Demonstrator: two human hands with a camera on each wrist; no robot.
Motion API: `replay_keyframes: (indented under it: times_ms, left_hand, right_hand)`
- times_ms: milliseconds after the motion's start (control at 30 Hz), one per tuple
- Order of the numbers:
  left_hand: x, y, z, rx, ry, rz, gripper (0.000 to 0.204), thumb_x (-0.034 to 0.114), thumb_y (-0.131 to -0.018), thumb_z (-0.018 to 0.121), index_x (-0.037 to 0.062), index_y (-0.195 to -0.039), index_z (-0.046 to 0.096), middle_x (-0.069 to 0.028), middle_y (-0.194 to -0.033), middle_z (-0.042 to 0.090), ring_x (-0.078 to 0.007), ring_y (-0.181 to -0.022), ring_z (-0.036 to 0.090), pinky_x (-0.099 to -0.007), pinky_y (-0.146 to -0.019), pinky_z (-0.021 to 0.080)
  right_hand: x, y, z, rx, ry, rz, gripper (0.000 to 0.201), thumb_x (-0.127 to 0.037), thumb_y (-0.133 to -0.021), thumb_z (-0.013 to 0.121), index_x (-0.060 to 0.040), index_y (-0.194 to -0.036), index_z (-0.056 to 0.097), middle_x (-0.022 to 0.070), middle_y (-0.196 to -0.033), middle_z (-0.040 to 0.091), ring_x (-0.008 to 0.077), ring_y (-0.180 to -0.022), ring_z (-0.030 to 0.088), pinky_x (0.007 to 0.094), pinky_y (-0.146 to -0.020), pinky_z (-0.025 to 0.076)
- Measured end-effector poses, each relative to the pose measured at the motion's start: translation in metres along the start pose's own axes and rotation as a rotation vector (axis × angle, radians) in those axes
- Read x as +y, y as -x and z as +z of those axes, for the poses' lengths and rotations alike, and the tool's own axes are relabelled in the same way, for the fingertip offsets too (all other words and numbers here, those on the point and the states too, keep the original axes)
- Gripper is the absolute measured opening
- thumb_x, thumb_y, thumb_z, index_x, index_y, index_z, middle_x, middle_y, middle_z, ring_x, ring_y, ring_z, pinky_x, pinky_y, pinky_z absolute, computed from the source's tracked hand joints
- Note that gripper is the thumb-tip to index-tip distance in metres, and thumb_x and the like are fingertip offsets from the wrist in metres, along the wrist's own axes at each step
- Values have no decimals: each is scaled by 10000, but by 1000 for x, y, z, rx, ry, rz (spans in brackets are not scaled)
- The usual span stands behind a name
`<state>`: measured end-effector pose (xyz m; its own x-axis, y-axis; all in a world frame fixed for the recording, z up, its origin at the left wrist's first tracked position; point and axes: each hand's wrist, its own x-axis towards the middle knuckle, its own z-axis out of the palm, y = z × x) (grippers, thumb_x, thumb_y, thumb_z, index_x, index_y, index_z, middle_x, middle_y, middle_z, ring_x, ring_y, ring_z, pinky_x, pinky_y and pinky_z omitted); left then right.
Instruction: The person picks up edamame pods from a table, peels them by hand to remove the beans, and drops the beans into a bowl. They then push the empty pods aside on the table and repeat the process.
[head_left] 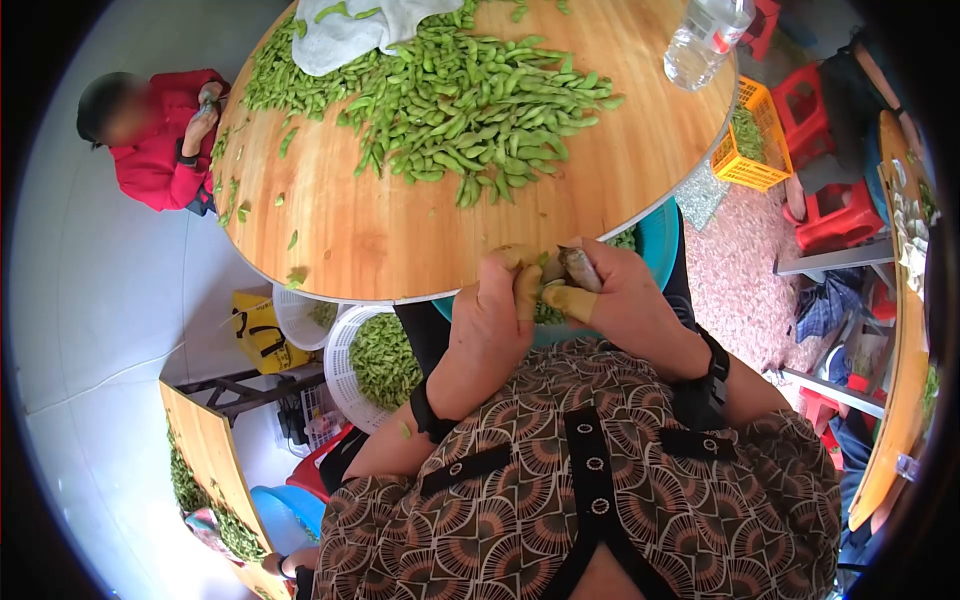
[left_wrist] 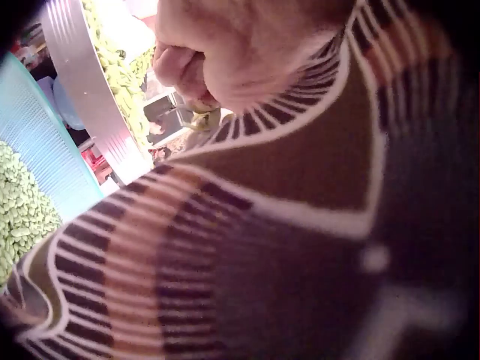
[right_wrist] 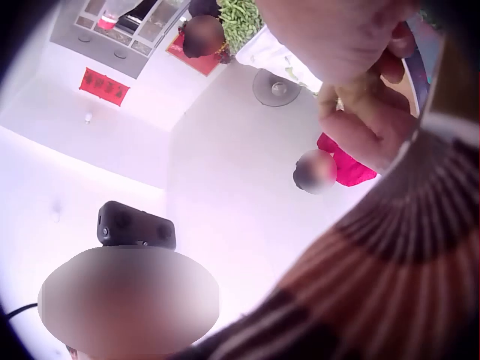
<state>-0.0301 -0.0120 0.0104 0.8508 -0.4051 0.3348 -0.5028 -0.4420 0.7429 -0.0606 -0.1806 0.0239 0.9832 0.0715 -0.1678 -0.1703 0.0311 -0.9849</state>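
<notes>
Above a teal basin at the table edge, my two hands meet in the head view. My left hand pinches a green soybean pod, mostly hidden by the fingers. The right hand grips a short grey tool with a dark tip, its kind unclear. Yellowish covers wrap the thumbs and some fingertips. In the left wrist view, part of a hand shows above the patterned shirt. The right wrist view has the right hand close over the left.
A large heap of soybean pods lies on the round wooden table, with a white cloth and a plastic bottle. White baskets of green beans stand lower left. A person in red sits at left; a yellow crate stands right.
</notes>
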Motion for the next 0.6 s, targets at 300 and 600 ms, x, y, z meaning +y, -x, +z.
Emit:
replay_keyframes:
  times_ms: [300, 600]
  left_hand:
    - [17, 9, 5, -81, 138, -101, 197, 56, -935, 549, 13, -1112, 474, -169, -876, 658, -312, -768, 673, -356, -628, 506]
    - [-34, 60, -62, -519, -529, -206, 131, 134, -885, 581, 60, -993, 583, -185, -880, 641, -365, -786, 640, -428, -645, 507]
  right_hand:
    - [12, -3, 9, 2, 118, -19, 116, -15, -746, 591, 33, -846, 554, 69, -642, 576, 138, -560, 571, 285, -515, 447]
    - [37, 0, -38, -158, 12, 296, 152, -92, -851, 570, -25, -984, 597, 40, -740, 600, 88, -552, 541, 220, -446, 394]
